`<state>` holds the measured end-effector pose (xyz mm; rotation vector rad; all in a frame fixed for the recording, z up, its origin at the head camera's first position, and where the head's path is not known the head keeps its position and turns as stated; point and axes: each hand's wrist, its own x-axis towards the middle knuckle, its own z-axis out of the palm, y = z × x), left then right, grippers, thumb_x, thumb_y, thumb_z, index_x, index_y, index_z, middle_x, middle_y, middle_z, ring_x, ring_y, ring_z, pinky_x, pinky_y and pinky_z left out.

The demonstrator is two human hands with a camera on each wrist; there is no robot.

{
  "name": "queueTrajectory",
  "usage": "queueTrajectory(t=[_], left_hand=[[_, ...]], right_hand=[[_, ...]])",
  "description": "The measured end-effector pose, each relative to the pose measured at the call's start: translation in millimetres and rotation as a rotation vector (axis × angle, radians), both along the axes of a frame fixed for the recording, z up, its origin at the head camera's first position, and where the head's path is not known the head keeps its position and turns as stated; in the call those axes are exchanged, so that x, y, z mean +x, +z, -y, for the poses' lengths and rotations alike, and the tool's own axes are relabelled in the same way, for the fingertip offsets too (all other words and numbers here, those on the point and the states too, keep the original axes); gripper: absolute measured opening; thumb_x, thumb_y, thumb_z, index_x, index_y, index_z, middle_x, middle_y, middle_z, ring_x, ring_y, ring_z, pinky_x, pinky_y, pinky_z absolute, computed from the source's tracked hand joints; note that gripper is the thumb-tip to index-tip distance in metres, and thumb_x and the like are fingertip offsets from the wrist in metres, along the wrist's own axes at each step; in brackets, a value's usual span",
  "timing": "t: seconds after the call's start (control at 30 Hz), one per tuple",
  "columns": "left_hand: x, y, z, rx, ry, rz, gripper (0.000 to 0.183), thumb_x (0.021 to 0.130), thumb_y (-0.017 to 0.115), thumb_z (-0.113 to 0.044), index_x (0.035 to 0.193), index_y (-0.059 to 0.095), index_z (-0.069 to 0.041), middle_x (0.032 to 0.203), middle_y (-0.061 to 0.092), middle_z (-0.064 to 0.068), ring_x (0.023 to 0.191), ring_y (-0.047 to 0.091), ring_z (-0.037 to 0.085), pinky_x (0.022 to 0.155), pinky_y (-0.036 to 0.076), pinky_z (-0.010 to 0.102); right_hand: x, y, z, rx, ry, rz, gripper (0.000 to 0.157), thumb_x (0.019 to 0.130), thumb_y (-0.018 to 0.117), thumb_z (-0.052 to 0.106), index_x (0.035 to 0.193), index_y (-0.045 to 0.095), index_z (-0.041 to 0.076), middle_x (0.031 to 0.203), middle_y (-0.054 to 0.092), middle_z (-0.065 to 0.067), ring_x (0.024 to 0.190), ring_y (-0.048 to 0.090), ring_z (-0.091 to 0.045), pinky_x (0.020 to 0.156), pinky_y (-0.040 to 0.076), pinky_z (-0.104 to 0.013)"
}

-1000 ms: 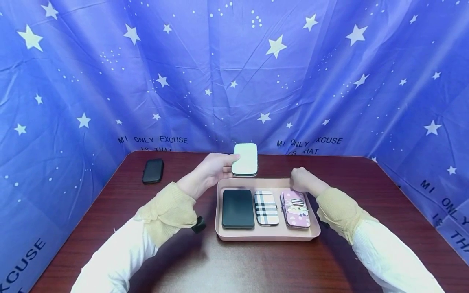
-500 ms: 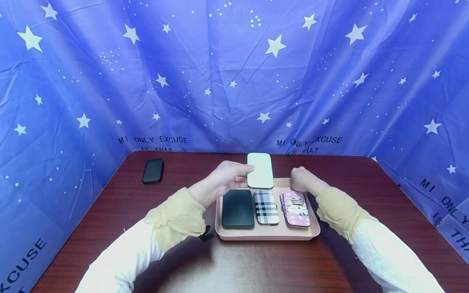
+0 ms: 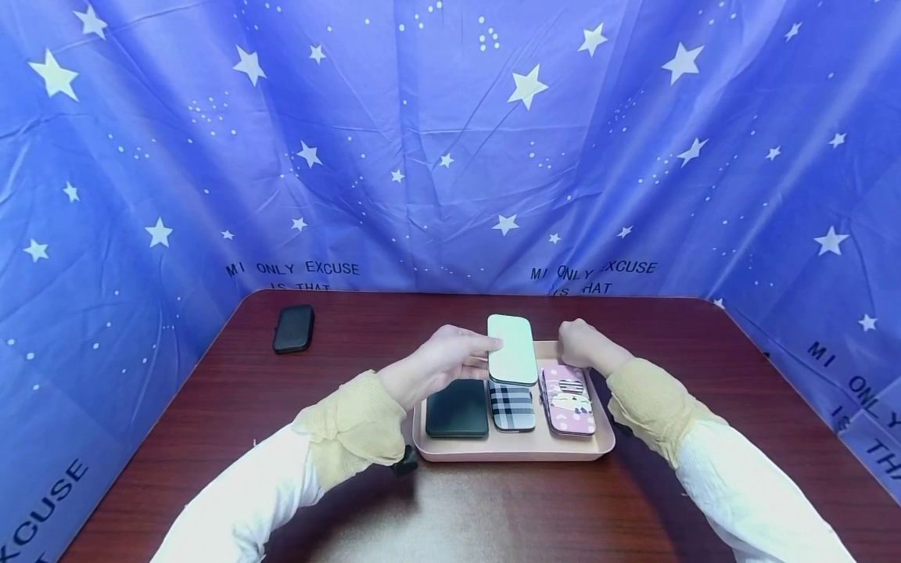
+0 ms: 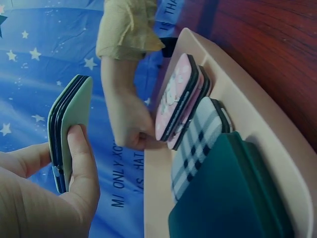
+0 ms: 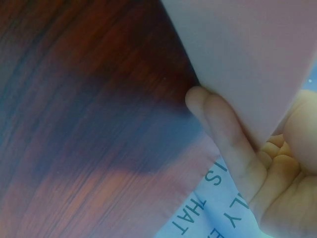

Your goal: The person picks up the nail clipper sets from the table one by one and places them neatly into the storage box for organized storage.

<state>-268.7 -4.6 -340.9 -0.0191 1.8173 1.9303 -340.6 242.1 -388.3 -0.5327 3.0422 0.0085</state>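
Note:
My left hand [image 3: 445,358] pinches a flat pale green case [image 3: 512,352] between thumb and fingers. The case has rounded corners and dark edges, and it is held up over the back of a pink tray [image 3: 512,453]. At the tray's far right corner my right hand [image 3: 583,344] grips the rim, fingers tucked under the outside in the right wrist view. Inside the tray lie a dark green case [image 3: 456,410], a black-and-white plaid case [image 3: 513,410] and a pink cartoon-print case [image 3: 572,400]. The held case partly hides the plaid one in the head view.
A small black case [image 3: 293,328] lies alone on the dark red wooden table [image 3: 225,391], at the back left. Behind the table's far edge hangs a blue star-print curtain [image 3: 450,195].
My left hand has carried the pale green case to the right and nearer, from behind the tray to over the plaid case. My right hand stays on the tray corner.

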Motion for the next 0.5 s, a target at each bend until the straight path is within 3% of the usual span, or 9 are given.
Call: queueTrajectory(t=[0.33,0.5], left_hand=[[1.5,-14.3,-7,-0.044,-0.039,0.009,0.030,0.090,0.062,-0.006,0.117,0.057,0.007,0.082,0.064,0.007,0.071,0.063,0.016,0.069,0.057,0.028],[0.6,-23.1,-8,-0.072,-0.044,0.004,0.024,0.091,0.061,-0.007,0.110,0.057,0.009,0.081,0.064,0.009,0.070,0.063,0.015,0.068,0.057,0.028]], right_hand=[[0.3,-1.4,-1,-0.023,0.010,-0.009,0.019,0.078,0.056,0.004,0.059,0.057,0.005,0.061,0.058,-0.010,0.056,0.050,-0.022,0.059,0.051,-0.040],[1.5,0.0,-1,-0.029,0.018,-0.017,0.020,0.078,0.056,0.004,0.058,0.057,0.005,0.061,0.057,-0.011,0.056,0.050,-0.023,0.059,0.051,-0.041]])
